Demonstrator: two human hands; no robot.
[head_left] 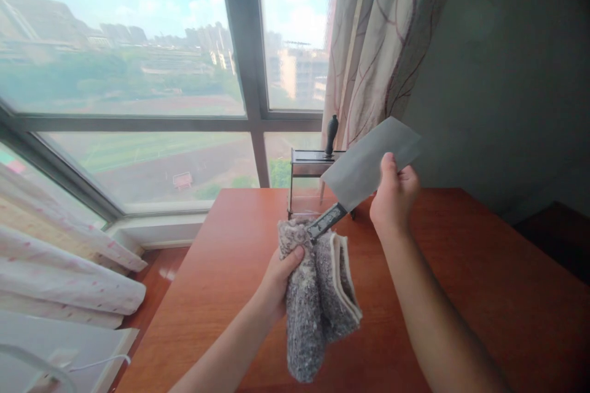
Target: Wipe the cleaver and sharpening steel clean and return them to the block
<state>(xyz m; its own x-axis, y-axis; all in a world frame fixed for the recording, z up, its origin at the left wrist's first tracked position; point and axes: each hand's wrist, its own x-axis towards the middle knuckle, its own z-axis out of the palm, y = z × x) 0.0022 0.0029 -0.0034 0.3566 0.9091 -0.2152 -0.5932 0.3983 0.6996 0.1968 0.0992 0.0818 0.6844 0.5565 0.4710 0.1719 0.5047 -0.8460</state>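
A cleaver (369,163) with a broad grey blade and a dark patterned handle is held up over the table, slanting up to the right. My right hand (394,193) pinches the blade near its lower right edge, thumb on the face toward me. In my left hand (282,276) is a bunched grey cloth (306,319), with fingers closed round it and the thumb on top. The butt of the cleaver's handle meets the cloth's upper fold; part of it may be hidden there. The cloth's folded end with a pale border hangs to the right.
Behind the cleaver, a metal-framed device (313,166) with an upright black handle stands at the back of the brown wooden table (198,313). A window (152,73) and curtains (369,43) lie beyond. A white cable (104,363) shows at lower left.
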